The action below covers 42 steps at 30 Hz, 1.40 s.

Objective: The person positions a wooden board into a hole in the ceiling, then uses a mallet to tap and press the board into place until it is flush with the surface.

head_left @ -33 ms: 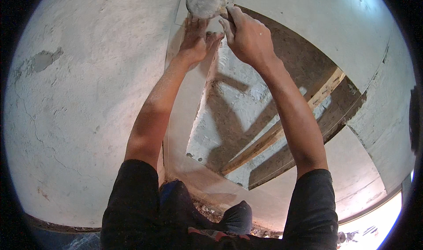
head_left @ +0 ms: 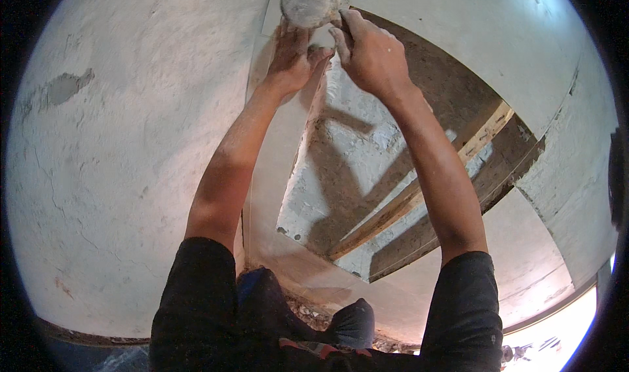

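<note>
A round, dusty grey disc [head_left: 309,2] is at the top centre, against a pale board [head_left: 267,152] beside a cut opening. My left hand [head_left: 291,67] is just below the disc, fingers stretched upward to its lower edge and thumb out to the right; whether it supports the disc is unclear. My right hand [head_left: 373,61] is at the disc's right edge, fingers curled round a small dark part that I cannot make out. Both hands are whitened with dust.
The opening shows rough plaster [head_left: 347,156] and a wooden batten [head_left: 419,192] running diagonally. A cracked white plastered surface [head_left: 118,162] fills the left. More pale panels [head_left: 511,254] border the opening on the right. Bright daylight shows at the lower right.
The disc has shifted very slightly to the right. My hands and arms are almost unmoved.
</note>
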{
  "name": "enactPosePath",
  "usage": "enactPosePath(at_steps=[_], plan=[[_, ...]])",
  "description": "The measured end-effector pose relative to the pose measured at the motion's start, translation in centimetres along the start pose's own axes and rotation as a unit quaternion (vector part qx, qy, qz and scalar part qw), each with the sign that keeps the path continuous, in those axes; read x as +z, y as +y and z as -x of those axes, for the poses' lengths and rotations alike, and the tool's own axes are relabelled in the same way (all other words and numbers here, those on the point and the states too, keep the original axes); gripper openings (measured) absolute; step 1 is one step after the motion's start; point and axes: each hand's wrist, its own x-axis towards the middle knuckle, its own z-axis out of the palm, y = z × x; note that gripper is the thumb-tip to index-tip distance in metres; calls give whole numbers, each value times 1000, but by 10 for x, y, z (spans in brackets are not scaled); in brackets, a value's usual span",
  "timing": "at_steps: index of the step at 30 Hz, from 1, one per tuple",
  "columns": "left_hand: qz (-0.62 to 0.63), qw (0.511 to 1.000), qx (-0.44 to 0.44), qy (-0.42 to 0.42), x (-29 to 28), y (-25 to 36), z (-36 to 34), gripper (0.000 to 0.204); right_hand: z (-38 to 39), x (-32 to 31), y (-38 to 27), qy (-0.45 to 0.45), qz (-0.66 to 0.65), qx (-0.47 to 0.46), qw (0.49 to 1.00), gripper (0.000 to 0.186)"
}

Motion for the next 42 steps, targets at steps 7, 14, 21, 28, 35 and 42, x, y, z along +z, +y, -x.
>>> enactPosePath(at_steps=[7,14,21,28,35,42], plan=[[-15,1000,-11,23,0,3,2,89,-7,-3,-6,-15,-4,-15,1000,29],[-24,999,-20,9,13,-7,6,97,-23,3,14,-80,50,14,995,31],[37,992,-60,107,21,15,16,96,-16,-3,6,-84,43,7,996,32],[15,995,-45,91,21,4,18,95,-21,1,6,-101,65,-31,992,28],[-22,992,-107,57,17,10,21,77,-21,-1,-2,-91,29,-18,995,28],[-100,978,-99,153,28,23,25,78,-36,6,14,-96,54,-20,994,30]])
